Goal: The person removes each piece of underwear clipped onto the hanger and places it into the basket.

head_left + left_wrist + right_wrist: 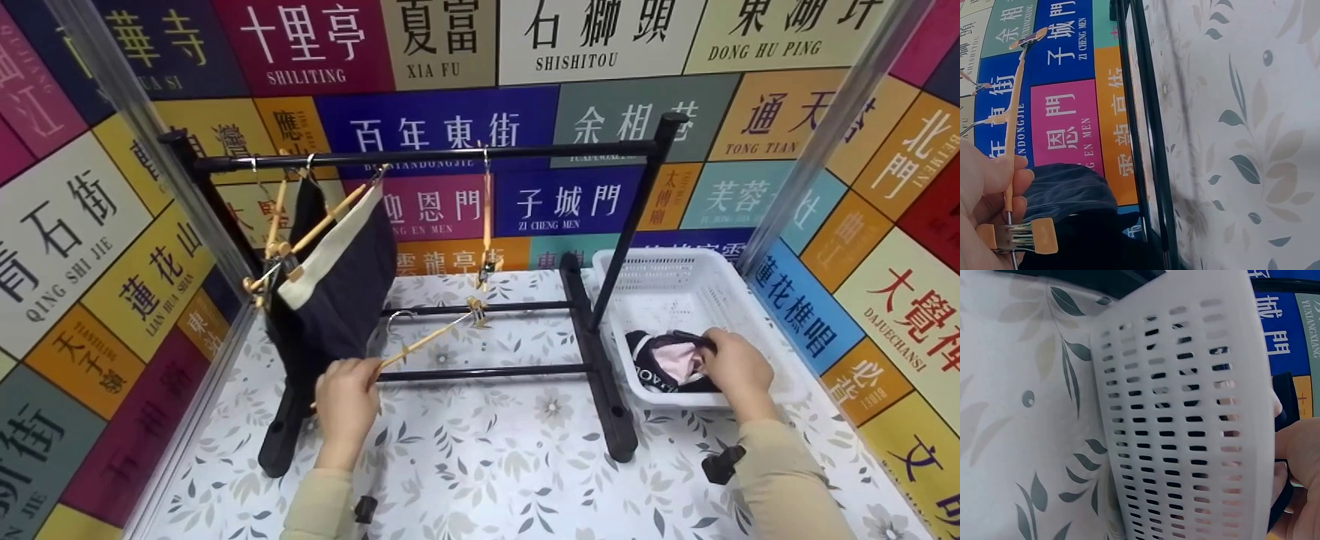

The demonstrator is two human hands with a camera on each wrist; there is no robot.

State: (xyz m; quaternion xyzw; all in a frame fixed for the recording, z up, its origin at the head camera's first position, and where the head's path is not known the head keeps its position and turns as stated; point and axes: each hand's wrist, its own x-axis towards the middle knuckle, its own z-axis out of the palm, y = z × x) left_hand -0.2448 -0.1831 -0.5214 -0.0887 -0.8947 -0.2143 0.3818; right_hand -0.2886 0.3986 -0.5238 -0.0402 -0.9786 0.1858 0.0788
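Okay, left hand (346,409) grips one end of a wooden clip hanger (437,335), low by the black rack (570,152); right hand (739,371) pinches the edge of the dark garment (675,361) with pink lining, inside the white basket (667,259). Probably best to lift the cloth clear of the rim, keep the hanger steady and level, and spread the edge flat before clipping.
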